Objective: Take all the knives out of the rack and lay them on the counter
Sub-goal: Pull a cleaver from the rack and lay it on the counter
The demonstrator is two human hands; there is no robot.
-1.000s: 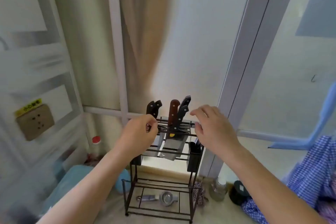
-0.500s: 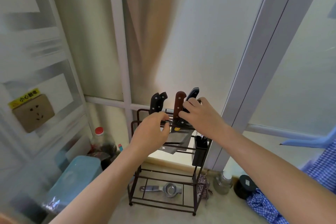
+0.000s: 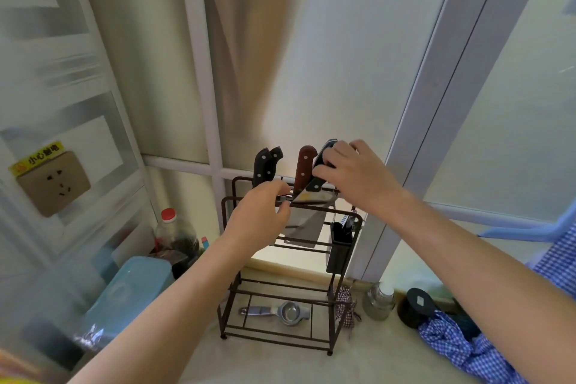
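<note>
A dark wire knife rack stands on the pale counter against the window. Several knives stand in its top slots: two black-handled knives at the left, a brown-handled cleaver in the middle, and a black-handled knife at the right. My right hand is closed around the right black handle. My left hand grips the rack's top front rail, covering part of the blades.
A metal squeezer lies on the rack's bottom shelf. A black utensil cup hangs on its right side. A teal box and bottle stand left; a glass jar, black lid and blue checked cloth lie right.
My right hand moved from the rack's right rail up onto the rightmost black knife handle and closed around it. My left hand stayed on the rack's top rail.
</note>
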